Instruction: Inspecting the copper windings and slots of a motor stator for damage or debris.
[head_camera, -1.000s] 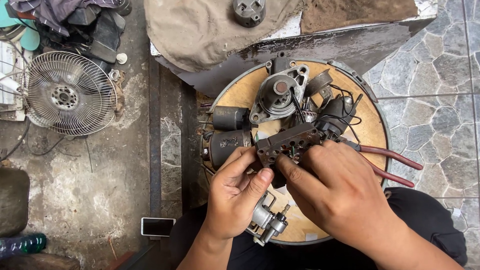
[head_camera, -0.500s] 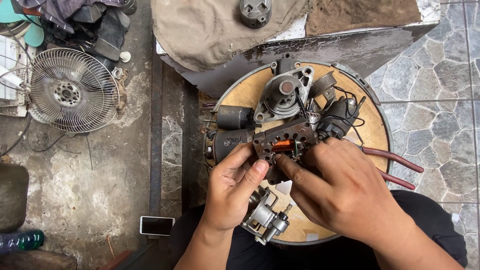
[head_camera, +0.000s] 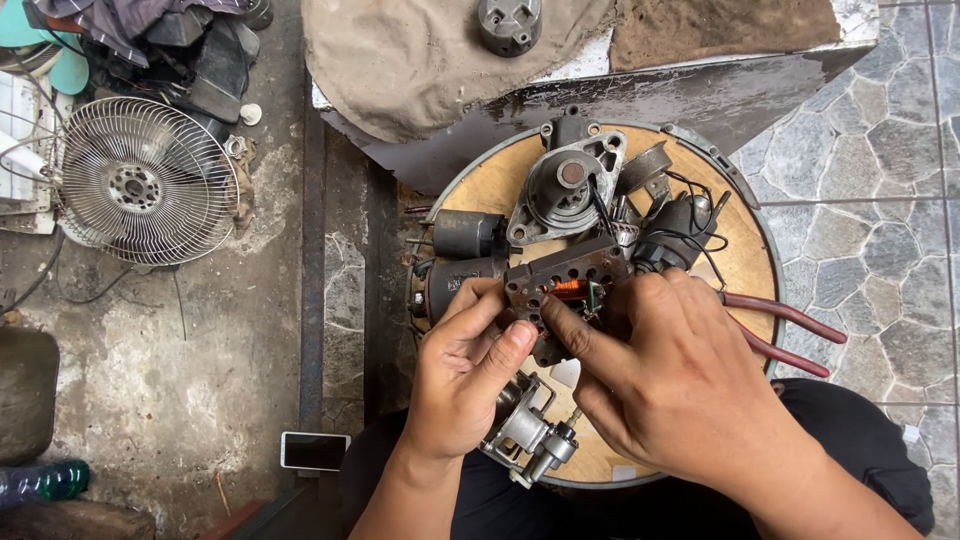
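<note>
I count two hands: left hand (head_camera: 468, 375), right hand (head_camera: 680, 390). One perforated brown plate (head_camera: 560, 280) between them, one round tabletop (head_camera: 745, 250), two dark motor cylinders (head_camera: 468, 233) (head_camera: 450, 283), one red-handled pliers (head_camera: 790, 330), one fan (head_camera: 150, 180), one phone (head_camera: 314, 450).

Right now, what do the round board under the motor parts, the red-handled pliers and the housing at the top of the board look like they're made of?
Round tan board: likely wood or plywood, matt and stained, edged by a grey metal rim. Red-handled pliers: grips look like glossy plastic or rubber coating; the jaws are hidden behind the right hand. Grey round housing: probably cast aluminium, dull grey with moulded ribs.
</note>
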